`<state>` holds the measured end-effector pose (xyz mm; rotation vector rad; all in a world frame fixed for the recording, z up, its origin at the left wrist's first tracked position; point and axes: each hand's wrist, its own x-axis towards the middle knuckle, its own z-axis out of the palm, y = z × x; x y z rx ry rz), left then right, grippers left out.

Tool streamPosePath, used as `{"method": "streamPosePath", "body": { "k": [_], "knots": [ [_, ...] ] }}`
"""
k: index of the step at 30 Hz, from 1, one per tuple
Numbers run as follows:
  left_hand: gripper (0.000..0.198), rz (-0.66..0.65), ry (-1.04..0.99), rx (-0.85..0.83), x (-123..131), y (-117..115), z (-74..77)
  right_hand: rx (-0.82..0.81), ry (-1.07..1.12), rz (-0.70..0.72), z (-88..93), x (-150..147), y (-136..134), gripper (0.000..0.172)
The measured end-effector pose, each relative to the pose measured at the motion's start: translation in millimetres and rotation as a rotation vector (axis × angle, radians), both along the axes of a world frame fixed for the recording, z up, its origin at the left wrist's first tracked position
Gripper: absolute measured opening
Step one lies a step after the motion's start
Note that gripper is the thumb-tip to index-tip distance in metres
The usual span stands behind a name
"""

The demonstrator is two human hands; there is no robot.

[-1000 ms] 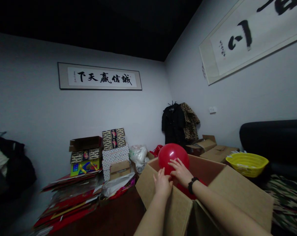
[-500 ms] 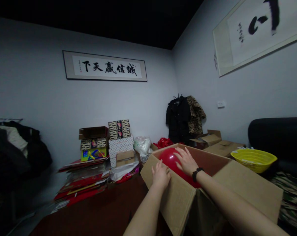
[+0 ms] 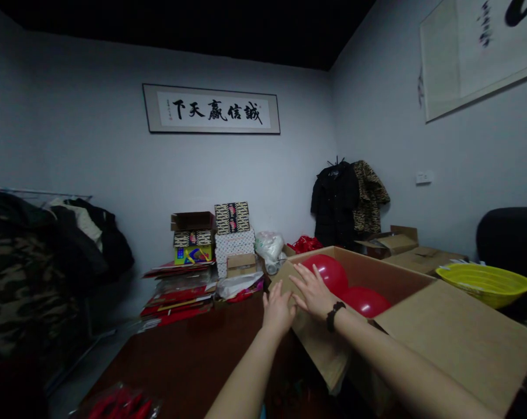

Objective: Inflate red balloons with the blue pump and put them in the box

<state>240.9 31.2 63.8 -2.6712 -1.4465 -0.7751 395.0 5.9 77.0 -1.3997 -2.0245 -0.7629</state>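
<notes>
Two red balloons lie inside an open cardboard box: one balloon at the far left corner and a second balloon lower beside it. My right hand, with a black wristband, lies with fingers spread on the box's near left edge, just in front of the first balloon. My left hand is beside it on the left, its fingers stretched against the outside of the same corner. Neither hand holds anything.
The box stands on a dark wooden table. A yellow basket sits at the right. Stacked patterned boxes and red paper sheets fill the far side. Coats hang in the corner, and clothes hang at left.
The balloon has gone down from above the box rim into the box. My hands came off it and now rest at the box's corner. The view has swung left.
</notes>
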Motion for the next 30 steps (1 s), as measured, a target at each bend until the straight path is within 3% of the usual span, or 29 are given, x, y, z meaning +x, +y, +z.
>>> {"method": "streamPosePath", "body": {
  "k": [5, 12, 19, 24, 30],
  "knots": [
    [0.044, 0.058, -0.020, -0.014, -63.2, -8.0, -23.3, -0.087, 0.005, 0.083, -24.1, -57.6, -8.9, 0.051],
    [0.042, 0.147, -0.044, -0.036, -151.4, -29.8, -82.0, -0.188, 0.002, 0.185, -75.2, -129.3, -20.8, 0.051],
    [0.045, 0.286, -0.048, -0.115, -230.9, -68.1, -130.5, -0.252, 0.041, 0.317, -133.2, -191.9, -31.7, 0.052],
    [0.043, 0.374, -0.062, -0.185, -273.0, -91.9, -163.8, -0.305, 0.051, 0.395, -167.7, -231.0, -41.0, 0.054],
    [0.043, 0.445, -0.091, -0.225, -301.3, -108.3, -190.6, -0.389, 0.044, 0.427, -188.2, -265.0, -49.9, 0.050]
  ]
}}
